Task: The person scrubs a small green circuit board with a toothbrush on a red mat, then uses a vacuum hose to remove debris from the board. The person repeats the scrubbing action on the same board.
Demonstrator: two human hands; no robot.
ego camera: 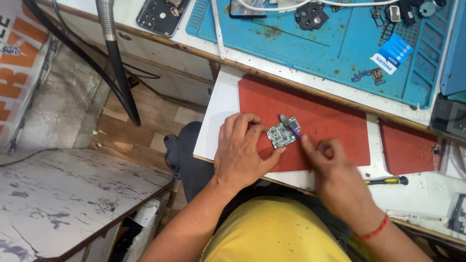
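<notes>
A small green circuit board [282, 135] lies on a red mat [315, 116] on a pull-out white shelf. My left hand [241, 148] pinches the board at its left and lower edges between fingers and thumb. My right hand [335, 170] holds a thin purple-handled brush [290, 124], whose tip rests on the board's upper right corner. A red thread band circles my right wrist.
A blue work mat [340, 43] on the bench above carries small phone parts, a black round part [310, 17] and a blue-white card [392, 53]. A phone frame [160, 17] lies upper left. A yellow-black screwdriver [387, 181] lies right. Black hoses [116, 63] hang left.
</notes>
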